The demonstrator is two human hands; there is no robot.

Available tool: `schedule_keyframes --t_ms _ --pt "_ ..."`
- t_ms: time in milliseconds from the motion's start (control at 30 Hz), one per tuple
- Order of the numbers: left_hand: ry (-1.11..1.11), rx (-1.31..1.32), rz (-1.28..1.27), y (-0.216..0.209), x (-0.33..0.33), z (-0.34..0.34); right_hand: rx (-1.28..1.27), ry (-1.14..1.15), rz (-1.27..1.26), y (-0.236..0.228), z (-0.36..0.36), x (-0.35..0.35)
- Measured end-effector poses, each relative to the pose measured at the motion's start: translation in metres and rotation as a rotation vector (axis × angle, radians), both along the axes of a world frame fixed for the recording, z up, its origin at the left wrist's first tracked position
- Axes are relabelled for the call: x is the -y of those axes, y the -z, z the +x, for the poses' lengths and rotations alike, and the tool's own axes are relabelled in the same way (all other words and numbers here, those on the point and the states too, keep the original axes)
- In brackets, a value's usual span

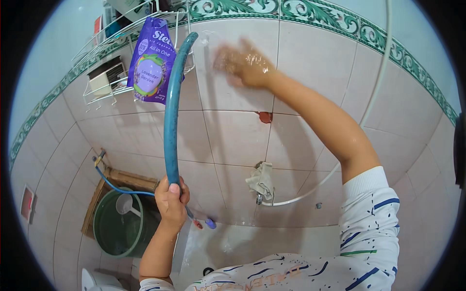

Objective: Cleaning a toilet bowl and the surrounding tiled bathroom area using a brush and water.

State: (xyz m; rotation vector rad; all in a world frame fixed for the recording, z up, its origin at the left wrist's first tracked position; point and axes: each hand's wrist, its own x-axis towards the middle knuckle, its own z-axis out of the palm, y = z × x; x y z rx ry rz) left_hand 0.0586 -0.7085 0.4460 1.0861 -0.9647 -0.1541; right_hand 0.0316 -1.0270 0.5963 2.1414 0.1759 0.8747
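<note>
My left hand (171, 203) is wrapped round a blue hose (171, 126) at lower centre. From that fist the hose rises nearly upright, bending slightly right at its top end close to the tiled wall (238, 92). My right hand (247, 63) is wet and raised in front of the upper wall, to the right of the hose end. Its fingers are smeared by motion, so their pose is unclear, and I see nothing in it. A purple pouch (151, 63) stands on the wire rack just left of the hose, which overlaps its right edge.
The white wire rack (114, 82) holds bottles and boxes at upper left. Below stands a green bucket (98, 233) of water with a white dipper (125, 204). A pale cloth (262, 180) hangs on a wall tap, from which a white hose (374, 99) runs up the right side.
</note>
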Motion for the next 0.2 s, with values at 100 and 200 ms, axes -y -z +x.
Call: schedule_keyframes --t_ms 100,200 --pt "-0.056 -0.007 -0.002 0.001 0.006 -0.011 0.515 0.033 0.066 -0.043 0.023 -0.008" --pt "-0.028 0.007 0.025 0.006 0.011 -0.022 0.678 0.097 0.124 -0.044 0.025 -0.016"
